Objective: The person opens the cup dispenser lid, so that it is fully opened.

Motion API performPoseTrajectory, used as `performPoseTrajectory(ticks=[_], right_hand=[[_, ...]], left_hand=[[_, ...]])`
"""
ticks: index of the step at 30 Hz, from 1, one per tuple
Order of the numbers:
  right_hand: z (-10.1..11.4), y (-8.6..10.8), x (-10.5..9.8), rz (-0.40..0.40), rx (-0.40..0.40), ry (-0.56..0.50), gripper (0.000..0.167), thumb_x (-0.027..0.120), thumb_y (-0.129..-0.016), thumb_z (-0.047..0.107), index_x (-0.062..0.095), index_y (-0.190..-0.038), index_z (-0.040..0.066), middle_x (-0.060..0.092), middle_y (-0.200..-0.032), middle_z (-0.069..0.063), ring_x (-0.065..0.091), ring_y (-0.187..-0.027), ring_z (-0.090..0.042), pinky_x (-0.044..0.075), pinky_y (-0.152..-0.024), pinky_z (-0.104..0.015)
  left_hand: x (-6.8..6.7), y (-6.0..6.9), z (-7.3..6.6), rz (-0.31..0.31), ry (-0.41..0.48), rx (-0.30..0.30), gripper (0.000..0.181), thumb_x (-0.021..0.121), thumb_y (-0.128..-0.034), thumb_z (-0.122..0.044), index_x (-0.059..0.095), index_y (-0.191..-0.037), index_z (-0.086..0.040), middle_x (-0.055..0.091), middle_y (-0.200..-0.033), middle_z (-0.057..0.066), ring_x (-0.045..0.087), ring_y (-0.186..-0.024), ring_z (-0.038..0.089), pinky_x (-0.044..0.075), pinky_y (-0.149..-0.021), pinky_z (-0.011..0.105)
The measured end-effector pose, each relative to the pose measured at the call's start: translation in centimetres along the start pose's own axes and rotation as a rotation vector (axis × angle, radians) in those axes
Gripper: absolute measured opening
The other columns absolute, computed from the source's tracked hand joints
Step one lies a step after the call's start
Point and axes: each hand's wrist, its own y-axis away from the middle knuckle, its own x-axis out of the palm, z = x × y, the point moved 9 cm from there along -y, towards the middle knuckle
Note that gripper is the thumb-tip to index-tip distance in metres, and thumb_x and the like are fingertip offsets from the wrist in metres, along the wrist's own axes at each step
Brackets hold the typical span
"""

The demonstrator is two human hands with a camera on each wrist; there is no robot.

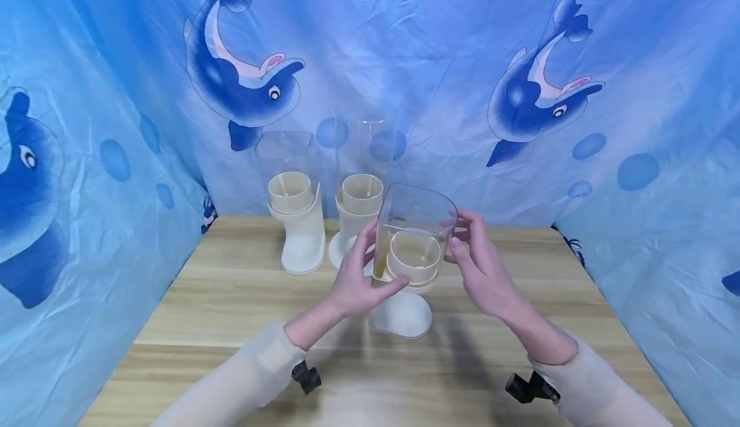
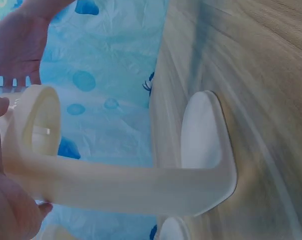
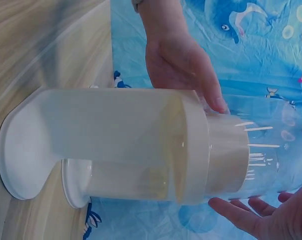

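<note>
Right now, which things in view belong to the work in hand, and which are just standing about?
In the work:
front clear sleeve
front white stand
left hand and right hand, at the sleeve's sides

Apparently just standing by:
left rear stand with its clear top
right rear stand with its clear top
dolphin-print curtain, backdrop only

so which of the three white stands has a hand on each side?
The front stand: the left hand and right hand are at either side of its clear container. The back-left stand and back-middle stand are behind it, not between the hands.
</note>
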Motion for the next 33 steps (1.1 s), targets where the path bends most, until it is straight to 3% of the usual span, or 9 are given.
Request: performPoseTrajectory(ticks=[3,8,13,16,20,23,26,30,33], right_hand=[[-0.1,-0.3,0.3,0.0,-0.013,0.033,0.041,0.042,-0.112,0.008,0.034,-0.151,-0.002,0.056,-0.14,-0.02,0.064,-0.117,-0.037,0.066,-0.085,-0.047],[-0.4,-0.3,-0.1,-0.038,-0.007,0.085,0.039,0.043,-0.112,0.008,0.038,-0.15,-0.001,0.061,-0.138,-0.018,0.065,-0.112,-0.031,0.065,-0.084,-0.038],[-0.6,0.2,0.0,-0.017,0.001,0.082,0.036,0.04,-0.113,0.011,0.04,-0.147,-0.001,0.062,-0.134,-0.021,0.069,-0.114,-0.039,0.067,-0.082,-0.04],[-0.8,0.3,0.3,0.006,-0.002,0.058,0.038,0.039,-0.113,0.01,0.038,-0.149,-0.002,0.061,-0.136,-0.023,0.069,-0.116,-0.041,0.068,-0.082,-0.046],[-0.8,-0.1,0.2,-0.001,0.002,0.043,0.04,0.038,-0.113,0.013,0.038,-0.15,-0.002,0.062,-0.136,-0.024,0.068,-0.116,-0.041,0.066,-0.085,-0.053],[-0.2,-1.0,-0.8,-0.032,-0.016,0.051,0.041,0.038,-0.112,0.013,0.04,-0.151,-0.002,0.063,-0.137,-0.025,0.066,-0.115,-0.04,0.064,-0.091,-0.041],[1.1,-2.4,-2.1,-0.035,-0.055,0.077,0.043,0.043,-0.111,0.011,0.042,-0.152,0.001,0.062,-0.142,-0.024,0.065,-0.12,-0.038,0.061,-0.096,-0.04],[3.4,-4.6,-2.0,0.078,-0.115,0.176,0.052,0.06,-0.106,0.022,0.046,-0.155,0.009,0.057,-0.153,-0.015,0.06,-0.135,-0.037,0.055,-0.107,-0.057],[4.9,-6.0,-0.8,0.202,-0.153,0.301,0.063,0.071,-0.1,0.034,0.049,-0.156,0.014,0.055,-0.157,-0.008,0.058,-0.138,-0.035,0.051,-0.113,-0.059]], left_hand=[[0.0,0.2,0.1,-0.035,0.004,0.002,0.107,0.095,-0.0766,-0.02,0.034,-0.164,-0.02,0.051,-0.159,0.006,0.053,-0.145,0.031,0.052,-0.114,0.057],[0.3,0.3,0.1,-0.085,-0.019,0.065,0.116,0.099,-0.07,-0.022,0.033,-0.164,-0.016,0.052,-0.156,0.01,0.054,-0.14,0.028,0.052,-0.112,0.052],[0.2,-0.3,0.9,-0.063,0.064,0.101,0.129,0.1,-0.0624,-0.013,0.025,-0.167,-0.01,0.053,-0.149,0.021,0.056,-0.133,0.029,0.053,-0.113,0.05],[0.0,-0.5,1.4,-0.052,0.074,0.104,0.128,0.1,-0.0613,-0.012,0.025,-0.165,-0.006,0.053,-0.147,0.021,0.057,-0.13,0.027,0.054,-0.111,0.046],[-0.2,-0.7,1.5,-0.026,0.057,0.116,0.128,0.101,-0.0596,-0.015,0.029,-0.165,-0.011,0.052,-0.148,0.016,0.056,-0.131,0.025,0.054,-0.112,0.043],[-0.1,-0.8,1.4,0.012,0.058,0.132,0.133,0.102,-0.0577,-0.014,0.026,-0.167,-0.016,0.049,-0.151,0.016,0.054,-0.135,0.027,0.052,-0.116,0.047],[0.0,-1.0,1.6,0.057,0.064,0.126,0.137,0.102,-0.0579,-0.013,0.022,-0.169,-0.015,0.048,-0.152,0.018,0.054,-0.137,0.028,0.05,-0.118,0.048],[0.2,-1.2,2.1,0.104,0.076,0.1,0.14,0.102,-0.0596,-0.012,0.017,-0.17,-0.018,0.056,-0.144,0.016,0.059,-0.133,0.027,0.053,-0.116,0.046],[0.3,-1.1,2.4,0.135,0.085,0.082,0.141,0.103,-0.0602,-0.013,0.016,-0.171,-0.023,0.061,-0.138,0.013,0.062,-0.131,0.026,0.054,-0.114,0.044]])
